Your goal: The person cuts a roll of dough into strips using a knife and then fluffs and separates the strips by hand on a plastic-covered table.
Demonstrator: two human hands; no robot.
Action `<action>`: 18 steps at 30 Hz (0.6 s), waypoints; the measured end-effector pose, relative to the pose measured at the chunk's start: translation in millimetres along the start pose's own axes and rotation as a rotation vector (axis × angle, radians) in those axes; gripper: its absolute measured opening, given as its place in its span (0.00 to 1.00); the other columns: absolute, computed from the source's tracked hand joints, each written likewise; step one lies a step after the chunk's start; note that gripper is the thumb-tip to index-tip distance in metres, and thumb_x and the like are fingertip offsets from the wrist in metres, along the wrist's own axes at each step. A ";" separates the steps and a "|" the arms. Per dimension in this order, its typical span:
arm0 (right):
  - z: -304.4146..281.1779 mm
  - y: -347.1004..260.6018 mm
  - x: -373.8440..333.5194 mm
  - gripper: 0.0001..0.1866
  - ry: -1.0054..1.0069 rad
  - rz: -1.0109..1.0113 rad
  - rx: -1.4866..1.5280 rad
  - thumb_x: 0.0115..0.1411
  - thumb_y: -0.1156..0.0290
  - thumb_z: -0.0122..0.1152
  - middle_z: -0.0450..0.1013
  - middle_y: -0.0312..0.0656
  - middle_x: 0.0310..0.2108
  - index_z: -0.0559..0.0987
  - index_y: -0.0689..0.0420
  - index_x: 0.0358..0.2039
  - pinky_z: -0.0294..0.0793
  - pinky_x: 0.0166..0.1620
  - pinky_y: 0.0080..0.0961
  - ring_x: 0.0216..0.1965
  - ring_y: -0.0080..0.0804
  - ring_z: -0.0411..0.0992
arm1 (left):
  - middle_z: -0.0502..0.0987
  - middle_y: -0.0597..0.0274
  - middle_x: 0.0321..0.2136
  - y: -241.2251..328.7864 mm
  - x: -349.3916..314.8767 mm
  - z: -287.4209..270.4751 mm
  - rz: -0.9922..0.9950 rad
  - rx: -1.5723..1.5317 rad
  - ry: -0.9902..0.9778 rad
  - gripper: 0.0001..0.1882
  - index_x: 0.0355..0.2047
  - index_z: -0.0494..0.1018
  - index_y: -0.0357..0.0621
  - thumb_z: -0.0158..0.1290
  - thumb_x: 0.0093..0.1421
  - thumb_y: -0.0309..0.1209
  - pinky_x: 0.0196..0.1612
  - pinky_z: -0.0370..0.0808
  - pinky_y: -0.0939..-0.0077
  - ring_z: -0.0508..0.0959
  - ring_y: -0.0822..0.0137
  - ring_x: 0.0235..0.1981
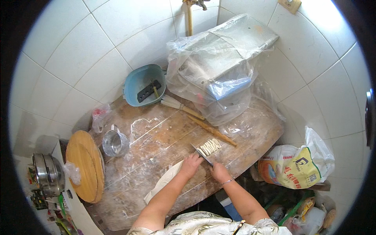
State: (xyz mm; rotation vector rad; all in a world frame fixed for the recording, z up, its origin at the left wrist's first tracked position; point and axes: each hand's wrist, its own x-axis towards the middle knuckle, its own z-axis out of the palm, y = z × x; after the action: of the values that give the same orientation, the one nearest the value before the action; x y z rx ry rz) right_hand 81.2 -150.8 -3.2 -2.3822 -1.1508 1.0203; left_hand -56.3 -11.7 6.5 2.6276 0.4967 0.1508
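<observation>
On the floured wooden board lies a folded length of pale dough point(166, 179). My left hand point(190, 165) rests on its far end, fingers together and pressed down close to the blade. My right hand point(220, 172) is closed round the handle of a kitchen knife point(202, 154), whose blade stands across the dough's end. Just beyond the blade, several cut dough strips point(210, 147) lie side by side. My left forearm covers part of the dough, and the knife's handle is mostly hidden in my grip.
Behind the strips lie a wooden rolling pin point(213, 131) and a brush point(182, 106). A blue basin point(137, 78), a metal cup point(115, 143) and round wooden boards point(80, 168) stand left. Plastic-covered trays point(235, 43) sit at the back; a flour bag point(290, 166) is right.
</observation>
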 end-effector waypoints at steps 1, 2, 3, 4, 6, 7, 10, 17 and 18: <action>-1.0 2.9 1.0 0.16 0.014 -0.012 0.044 0.57 0.61 0.58 0.73 0.61 0.28 0.77 0.65 0.31 0.73 0.37 0.48 0.34 0.60 0.73 | 0.71 0.58 0.42 0.7 -0.8 -0.5 0.003 -0.012 0.009 0.19 0.43 0.73 0.49 0.53 0.48 0.25 0.46 0.70 0.60 0.70 0.55 0.47; -2.1 5.6 1.0 0.16 0.029 -0.024 0.087 0.57 0.61 0.58 0.73 0.62 0.28 0.77 0.65 0.31 0.73 0.38 0.48 0.34 0.61 0.73 | 0.71 0.58 0.43 1.0 -1.6 -1.4 0.007 -0.025 0.018 0.19 0.42 0.73 0.48 0.53 0.48 0.25 0.47 0.69 0.59 0.70 0.54 0.47; -3.1 7.3 -0.1 0.16 0.030 -0.021 0.121 0.57 0.61 0.59 0.73 0.62 0.27 0.77 0.65 0.32 0.72 0.37 0.48 0.33 0.61 0.72 | 0.71 0.58 0.44 -0.2 -3.0 -3.8 0.003 -0.035 -0.022 0.20 0.43 0.73 0.48 0.54 0.46 0.25 0.47 0.69 0.60 0.70 0.55 0.47; -7.1 9.0 -2.4 0.17 0.030 -0.020 0.148 0.57 0.61 0.59 0.73 0.61 0.27 0.76 0.65 0.32 0.72 0.37 0.48 0.33 0.62 0.72 | 0.71 0.58 0.44 -0.7 -4.1 -3.7 0.000 -0.025 -0.022 0.20 0.43 0.73 0.48 0.54 0.47 0.24 0.47 0.69 0.59 0.70 0.55 0.48; -17.3 11.1 -9.0 0.17 0.030 -0.016 0.202 0.57 0.61 0.59 0.73 0.61 0.25 0.76 0.66 0.33 0.71 0.36 0.49 0.31 0.63 0.71 | 0.70 0.58 0.44 -3.7 -5.9 -1.9 -0.005 -0.007 -0.020 0.20 0.43 0.72 0.47 0.54 0.47 0.24 0.47 0.69 0.59 0.70 0.55 0.48; -32.3 4.0 -17.8 0.17 -0.006 -0.035 0.206 0.58 0.60 0.58 0.73 0.60 0.24 0.75 0.65 0.33 0.71 0.34 0.49 0.30 0.62 0.71 | 0.71 0.59 0.41 -7.3 -8.1 0.7 0.020 0.020 -0.008 0.17 0.44 0.72 0.50 0.51 0.51 0.28 0.46 0.68 0.60 0.71 0.57 0.46; -51.5 -3.9 -33.8 0.17 -0.106 0.000 0.011 0.58 0.60 0.58 0.73 0.60 0.25 0.75 0.65 0.33 0.71 0.35 0.49 0.30 0.61 0.72 | 0.71 0.59 0.39 -7.6 -7.3 7.2 0.012 0.049 -0.008 0.13 0.40 0.72 0.49 0.50 0.52 0.29 0.45 0.68 0.61 0.71 0.57 0.43; -37.8 -0.8 -39.2 0.16 -0.102 -0.016 -0.067 0.58 0.60 0.56 0.73 0.60 0.25 0.76 0.63 0.29 0.72 0.36 0.49 0.31 0.60 0.73 | 0.70 0.60 0.32 -3.3 -4.7 7.6 0.006 0.023 0.039 0.09 0.34 0.72 0.49 0.50 0.51 0.28 0.42 0.68 0.60 0.71 0.57 0.40; -31.3 -1.7 -35.3 0.16 -0.094 0.015 -0.064 0.58 0.60 0.56 0.73 0.60 0.26 0.76 0.63 0.29 0.72 0.36 0.49 0.31 0.60 0.73 | 0.70 0.60 0.33 -3.3 -5.2 8.5 0.002 0.020 0.051 0.09 0.34 0.72 0.49 0.51 0.51 0.28 0.42 0.68 0.60 0.71 0.56 0.41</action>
State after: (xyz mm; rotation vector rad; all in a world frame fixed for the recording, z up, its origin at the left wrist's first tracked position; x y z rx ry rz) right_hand 87.6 -176.1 36.2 -2.4183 -1.2177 1.1279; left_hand -60.5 -14.4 -2.7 2.6492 0.5147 0.2146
